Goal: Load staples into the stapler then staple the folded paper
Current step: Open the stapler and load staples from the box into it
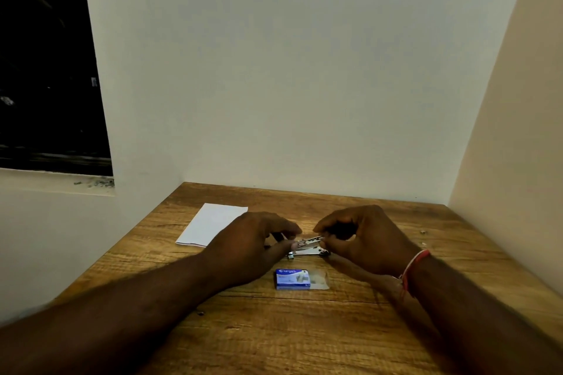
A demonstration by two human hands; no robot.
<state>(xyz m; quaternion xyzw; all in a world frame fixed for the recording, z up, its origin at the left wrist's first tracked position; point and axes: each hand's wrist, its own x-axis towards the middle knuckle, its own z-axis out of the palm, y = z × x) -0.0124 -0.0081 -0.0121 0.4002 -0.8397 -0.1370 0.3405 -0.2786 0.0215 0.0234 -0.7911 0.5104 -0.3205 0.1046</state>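
Observation:
A small metal stapler (306, 248) lies on the wooden table (274, 329), its top swung open. My left hand (253, 240) grips its left end with curled fingers and thumb. My right hand (362, 237) pinches the stapler's right end; whether it also holds a strip of staples is too small to tell. A blue staple box (292, 278) lies just in front of the stapler with its clear inner tray slid out to the right. The folded white paper (213, 222) lies flat at the back left, partly behind my left hand.
White walls close the table in at the back and on the right. A dark window (45, 70) is at the left. Small bits of metal (423, 232) lie near the right wall.

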